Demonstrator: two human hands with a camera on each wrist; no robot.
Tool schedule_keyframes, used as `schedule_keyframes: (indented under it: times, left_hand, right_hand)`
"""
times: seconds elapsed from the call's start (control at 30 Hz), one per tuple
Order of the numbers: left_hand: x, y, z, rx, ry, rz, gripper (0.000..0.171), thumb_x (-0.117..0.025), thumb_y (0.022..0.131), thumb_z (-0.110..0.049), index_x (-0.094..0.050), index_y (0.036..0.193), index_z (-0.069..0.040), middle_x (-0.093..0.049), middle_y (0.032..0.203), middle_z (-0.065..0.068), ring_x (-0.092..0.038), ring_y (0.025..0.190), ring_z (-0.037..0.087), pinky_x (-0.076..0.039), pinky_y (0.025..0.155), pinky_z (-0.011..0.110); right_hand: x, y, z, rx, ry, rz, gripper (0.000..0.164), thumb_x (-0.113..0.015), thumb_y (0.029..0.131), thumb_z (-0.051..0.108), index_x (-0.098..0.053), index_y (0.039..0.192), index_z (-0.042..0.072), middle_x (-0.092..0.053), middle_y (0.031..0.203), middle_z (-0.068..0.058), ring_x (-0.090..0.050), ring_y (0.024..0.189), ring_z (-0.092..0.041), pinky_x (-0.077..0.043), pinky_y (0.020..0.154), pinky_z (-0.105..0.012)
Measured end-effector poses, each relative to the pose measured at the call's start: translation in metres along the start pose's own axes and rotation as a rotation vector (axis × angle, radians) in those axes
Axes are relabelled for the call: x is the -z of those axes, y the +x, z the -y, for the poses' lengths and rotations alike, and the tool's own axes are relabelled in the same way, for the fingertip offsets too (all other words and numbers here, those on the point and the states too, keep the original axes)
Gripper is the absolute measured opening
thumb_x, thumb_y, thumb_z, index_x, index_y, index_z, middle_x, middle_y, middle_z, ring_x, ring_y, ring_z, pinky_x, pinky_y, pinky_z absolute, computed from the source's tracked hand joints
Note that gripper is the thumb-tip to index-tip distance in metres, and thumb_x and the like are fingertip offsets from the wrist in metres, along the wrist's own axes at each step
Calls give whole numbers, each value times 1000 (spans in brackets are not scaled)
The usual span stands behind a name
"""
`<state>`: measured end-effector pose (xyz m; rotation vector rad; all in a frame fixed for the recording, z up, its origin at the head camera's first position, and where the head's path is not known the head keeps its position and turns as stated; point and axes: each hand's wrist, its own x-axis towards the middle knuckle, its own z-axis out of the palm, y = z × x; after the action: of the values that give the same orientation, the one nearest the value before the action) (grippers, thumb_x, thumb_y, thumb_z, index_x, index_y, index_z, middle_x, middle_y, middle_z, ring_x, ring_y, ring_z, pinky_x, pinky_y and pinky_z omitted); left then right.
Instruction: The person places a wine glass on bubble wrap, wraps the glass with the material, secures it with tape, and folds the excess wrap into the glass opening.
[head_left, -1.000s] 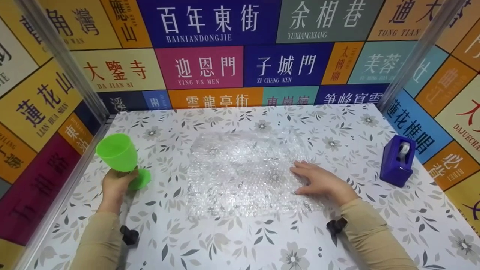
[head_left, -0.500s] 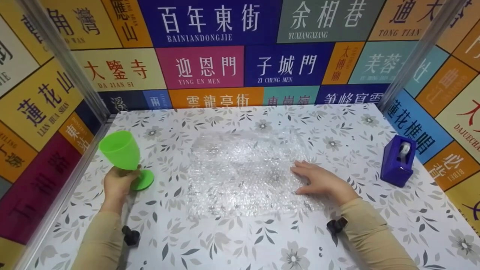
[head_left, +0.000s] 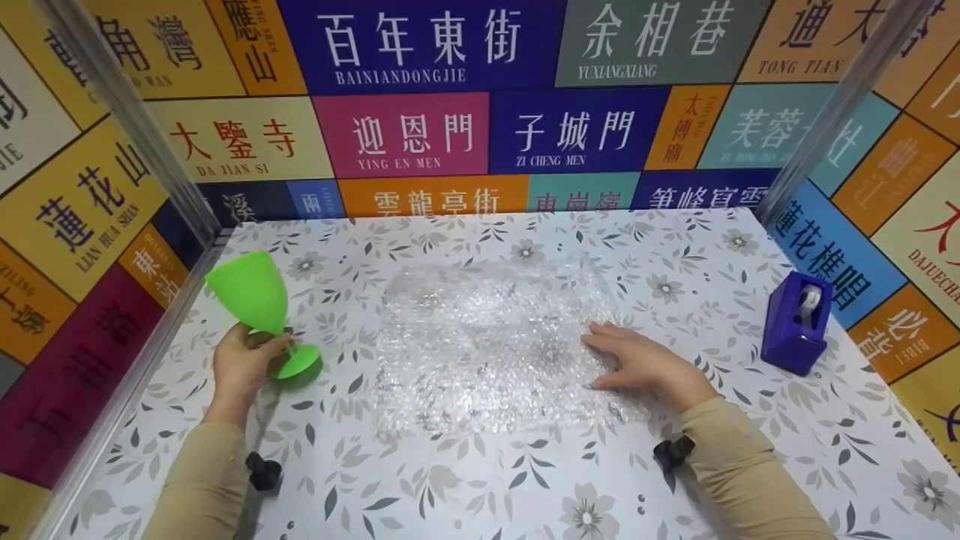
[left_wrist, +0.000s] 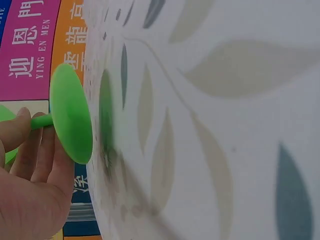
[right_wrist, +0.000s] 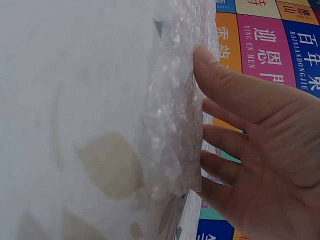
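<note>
A bright green plastic goblet (head_left: 255,292) is tilted over the left part of the table. My left hand (head_left: 241,367) pinches its stem between thumb and fingers. In the left wrist view the goblet's round foot (left_wrist: 71,115) hangs above the cloth, with its shadow beside it. A clear sheet of bubble wrap (head_left: 487,352) lies flat in the middle of the table. On its right edge rests my right hand (head_left: 641,364), fingers spread and relaxed. In the right wrist view the fingertips of that hand (right_wrist: 270,135) touch the bubble wrap (right_wrist: 175,120) without gripping it.
A blue tape dispenser (head_left: 796,322) with a roll of tape stands at the right side of the table. White cloth with grey leaves and flowers (head_left: 465,487) covers the tabletop. Colourful panels with Chinese place names (head_left: 405,135) wall in the back and sides.
My left hand has moved slightly right, and the goblet has turned so its bowl leans left and its foot swings right. The right hand and bubble wrap have stayed put.
</note>
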<state>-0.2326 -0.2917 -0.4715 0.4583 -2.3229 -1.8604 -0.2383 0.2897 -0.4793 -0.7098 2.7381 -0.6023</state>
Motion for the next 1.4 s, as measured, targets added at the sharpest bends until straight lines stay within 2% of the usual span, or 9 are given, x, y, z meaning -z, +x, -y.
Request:
schedule_keyframes:
  times: [0.17,0.5,0.63,0.9,1.03,1.27,1.4]
  left_hand:
    - [-6,-4,-8,2,-35,69,55,-71,91,-5,-45,139,2,-70,104,5,-69,86,13,-59,82,33]
    - [-23,-14,-21,-4,-16,160,54,-74,90,-10,-47,134,7,-70,95,3,-69,81,11,-60,77,30]
    - [-31,-18,-26,-1,26,199,54,-73,90,-12,-47,134,7,-71,94,5,-69,80,12,-60,78,32]
    - [-47,-26,-30,18,74,251,53,-73,90,-12,-47,133,8,-69,102,15,-70,82,17,-59,83,39]
    - [-55,-30,-32,23,64,276,54,-74,90,-10,-47,133,9,-68,106,19,-70,80,19,-60,78,37]
    - [-68,-36,-36,41,70,322,54,-75,89,-10,-48,131,8,-69,106,19,-70,81,21,-61,75,33]
    - [-75,-39,-37,46,48,338,53,-76,88,-10,-49,128,8,-69,104,18,-70,79,21,-61,74,34]
  right_hand:
    - [1,0,1,-2,1,0,84,-78,83,41,-42,148,3,-28,157,-22,-20,144,-45,-13,117,-59]
    - [0,-1,3,26,5,-13,83,-79,82,38,-44,146,-1,-29,155,-26,-21,143,-48,-14,117,-61]
    - [0,-1,3,8,6,-9,84,-79,82,39,-43,148,1,-28,156,-24,-20,143,-47,-13,117,-60]
    - [0,0,2,-14,19,0,85,-79,82,40,-42,149,3,-27,158,-21,-19,144,-45,-11,117,-59]
    - [-1,0,1,-9,11,-1,84,-78,82,40,-42,149,4,-27,157,-21,-19,144,-45,-12,117,-59]
    - [-1,-1,2,-23,20,1,84,-78,82,40,-42,149,5,-26,158,-20,-19,145,-44,-12,117,-59]
    - [-1,1,2,10,-8,-5,83,-79,82,39,-44,147,1,-30,155,-24,-22,143,-47,-16,116,-60]
